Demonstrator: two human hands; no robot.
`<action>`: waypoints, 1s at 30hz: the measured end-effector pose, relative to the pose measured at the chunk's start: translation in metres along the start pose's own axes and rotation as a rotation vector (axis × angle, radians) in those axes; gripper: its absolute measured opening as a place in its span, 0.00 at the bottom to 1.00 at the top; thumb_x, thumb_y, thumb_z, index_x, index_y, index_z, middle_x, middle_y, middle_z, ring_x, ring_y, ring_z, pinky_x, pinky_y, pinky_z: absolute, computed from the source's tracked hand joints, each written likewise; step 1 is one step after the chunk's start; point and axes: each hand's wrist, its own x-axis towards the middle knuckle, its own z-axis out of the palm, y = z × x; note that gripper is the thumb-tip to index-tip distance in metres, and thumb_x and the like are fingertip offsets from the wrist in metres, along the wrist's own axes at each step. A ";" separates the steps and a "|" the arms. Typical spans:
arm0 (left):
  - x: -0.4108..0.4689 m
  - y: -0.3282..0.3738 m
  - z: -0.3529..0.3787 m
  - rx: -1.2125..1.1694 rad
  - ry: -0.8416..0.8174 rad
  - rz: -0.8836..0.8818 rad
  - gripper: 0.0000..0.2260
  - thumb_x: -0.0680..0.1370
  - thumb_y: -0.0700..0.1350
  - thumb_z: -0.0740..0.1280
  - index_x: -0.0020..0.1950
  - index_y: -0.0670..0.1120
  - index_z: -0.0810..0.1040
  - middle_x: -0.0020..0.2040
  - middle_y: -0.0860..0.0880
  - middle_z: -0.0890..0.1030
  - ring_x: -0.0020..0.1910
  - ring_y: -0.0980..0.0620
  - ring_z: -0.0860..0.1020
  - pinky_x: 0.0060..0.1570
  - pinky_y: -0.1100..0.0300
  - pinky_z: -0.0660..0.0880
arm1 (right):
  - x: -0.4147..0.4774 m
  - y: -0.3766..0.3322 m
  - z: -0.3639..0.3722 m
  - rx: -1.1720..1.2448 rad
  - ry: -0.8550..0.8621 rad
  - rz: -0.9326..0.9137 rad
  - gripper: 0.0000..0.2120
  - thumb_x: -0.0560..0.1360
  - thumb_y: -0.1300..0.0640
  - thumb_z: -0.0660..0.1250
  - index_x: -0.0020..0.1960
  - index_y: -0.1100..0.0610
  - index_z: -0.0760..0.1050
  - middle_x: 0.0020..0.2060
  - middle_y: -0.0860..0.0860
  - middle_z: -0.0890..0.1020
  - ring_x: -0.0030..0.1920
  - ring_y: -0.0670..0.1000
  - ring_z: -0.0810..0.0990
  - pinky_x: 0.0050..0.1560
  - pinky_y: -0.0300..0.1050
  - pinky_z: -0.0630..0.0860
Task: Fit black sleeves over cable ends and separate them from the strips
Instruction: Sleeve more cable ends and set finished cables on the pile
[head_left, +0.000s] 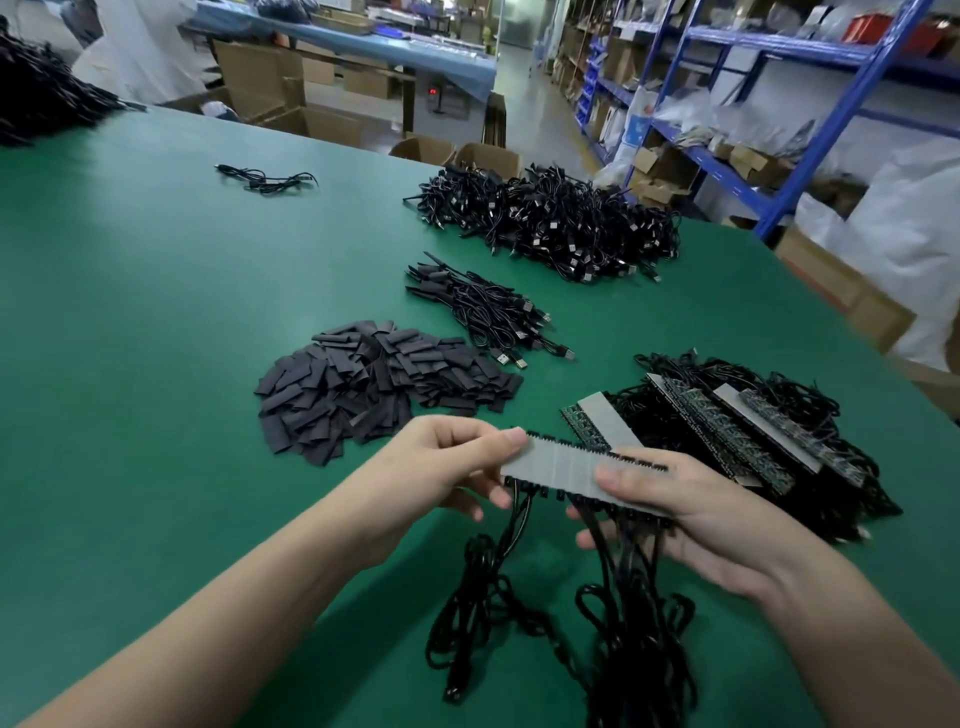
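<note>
Grey strip carrying a row of black cable ends along its lower edge, head view. It is held level above the green table, on the near side of the pile of black sleeves and slightly to its right. The left hand pinches the strip's left end, thumb on top and fingers below. The right hand grips the right part, thumb pressed on the grey face and fingers curled underneath. Black cables hang from the strip and trail onto the table nearer the viewer than the pile. Right of the pile lies a stack of further strips on tangled cable. Just beyond the pile, to its right, lies a small bundle of cables. Farther beyond lies a large heap of cables. Well beyond the pile, to its left, lies a single cable. Blue shelving stands past the table's right edge.
</note>
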 end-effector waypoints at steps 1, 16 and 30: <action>0.002 -0.008 -0.001 -0.006 0.016 -0.020 0.10 0.75 0.55 0.73 0.40 0.51 0.83 0.33 0.53 0.78 0.35 0.54 0.80 0.32 0.65 0.74 | 0.004 0.002 0.000 -0.043 0.040 0.005 0.26 0.65 0.52 0.85 0.59 0.57 0.83 0.54 0.60 0.87 0.48 0.60 0.88 0.42 0.50 0.86; 0.013 -0.058 -0.010 0.144 0.153 0.023 0.13 0.84 0.50 0.64 0.47 0.41 0.76 0.31 0.46 0.82 0.30 0.49 0.78 0.32 0.60 0.75 | 0.064 0.019 0.055 -0.816 0.216 -0.346 0.08 0.82 0.47 0.65 0.46 0.45 0.78 0.39 0.35 0.81 0.41 0.37 0.79 0.41 0.32 0.72; 0.012 -0.064 -0.012 0.226 0.139 0.078 0.12 0.85 0.49 0.63 0.42 0.50 0.76 0.32 0.50 0.79 0.28 0.51 0.76 0.31 0.62 0.71 | 0.066 0.057 0.060 -0.767 0.377 -0.578 0.08 0.79 0.44 0.63 0.49 0.45 0.79 0.45 0.39 0.79 0.50 0.43 0.80 0.50 0.49 0.78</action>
